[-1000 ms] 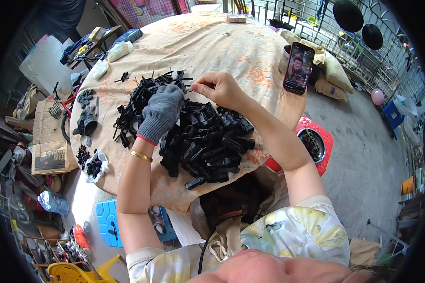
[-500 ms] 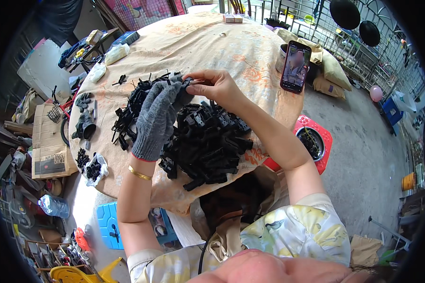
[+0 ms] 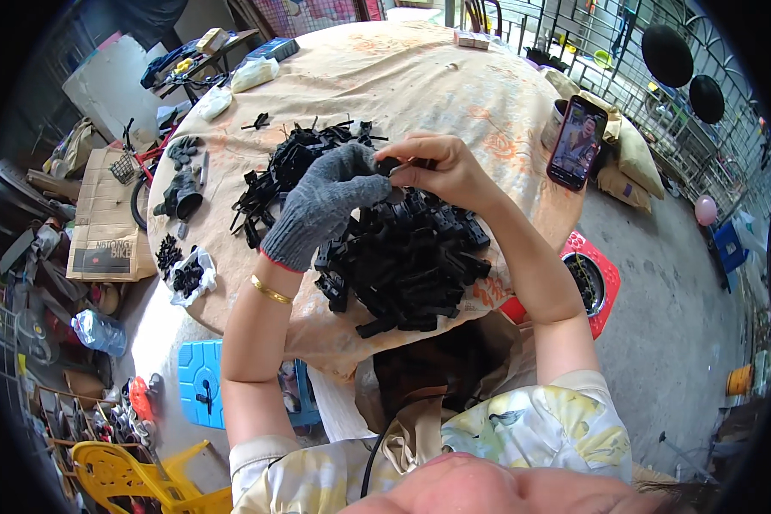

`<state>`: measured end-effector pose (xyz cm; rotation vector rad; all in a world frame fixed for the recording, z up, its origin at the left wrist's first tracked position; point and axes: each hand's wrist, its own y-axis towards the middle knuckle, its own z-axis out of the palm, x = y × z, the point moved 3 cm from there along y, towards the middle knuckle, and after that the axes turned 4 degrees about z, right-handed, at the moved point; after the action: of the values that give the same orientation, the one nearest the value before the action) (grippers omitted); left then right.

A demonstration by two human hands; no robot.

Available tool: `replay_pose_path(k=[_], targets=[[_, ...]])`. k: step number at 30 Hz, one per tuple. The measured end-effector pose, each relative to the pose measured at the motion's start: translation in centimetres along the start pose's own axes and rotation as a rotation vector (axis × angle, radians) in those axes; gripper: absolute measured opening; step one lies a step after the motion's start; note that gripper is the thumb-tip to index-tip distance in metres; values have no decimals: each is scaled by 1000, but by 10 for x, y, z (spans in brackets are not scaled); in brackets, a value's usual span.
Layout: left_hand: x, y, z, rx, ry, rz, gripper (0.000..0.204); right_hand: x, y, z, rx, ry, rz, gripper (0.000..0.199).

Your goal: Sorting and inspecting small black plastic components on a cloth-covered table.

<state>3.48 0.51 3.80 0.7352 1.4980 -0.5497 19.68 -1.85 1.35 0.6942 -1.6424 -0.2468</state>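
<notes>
The right hand (image 3: 451,174) pinches a small black part (image 3: 387,165), fingertips nearly together. The left hand (image 3: 327,195), gloved, curls against it, grip unclear; black pieces (image 3: 411,265) lie beneath the fingers.

Cloth-covered round table (image 3: 385,73) noted. Left of the large black pile (image 3: 411,270): an open white bag (image 3: 199,296). Beyond-left: a second black pile (image 3: 295,158). Beyond-right: a phone (image 3: 576,144). Far beyond: small boxes (image 3: 471,40).

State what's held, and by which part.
A small dark piece, pinched in the right hand, with the gloved left hand right at it. Which part is gripped can't be told.
</notes>
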Motion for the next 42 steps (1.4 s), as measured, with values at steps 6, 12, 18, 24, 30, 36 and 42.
replay_pose_path(k=[6,12,18,24,30,36,42], targets=[[22,7,-7,-159,38,232,15,-3,-1,-1,-165,21,174,18],[22,9,5,-352,230,500,32,-2,-3,6,-260,-175,100,13],[17,0,5,-399,311,562,26,4,-2,12,-256,-187,140,14],[14,-4,7,-440,578,729,20,-1,-2,10,-188,-81,210,16],[3,-8,14,-446,840,936,19,-4,-3,13,-111,54,326,20],[3,-2,6,-359,-50,521,33,9,-4,6,-326,-210,17,20],[13,5,0,-130,-628,309,35,13,-5,0,-321,-115,-158,10]])
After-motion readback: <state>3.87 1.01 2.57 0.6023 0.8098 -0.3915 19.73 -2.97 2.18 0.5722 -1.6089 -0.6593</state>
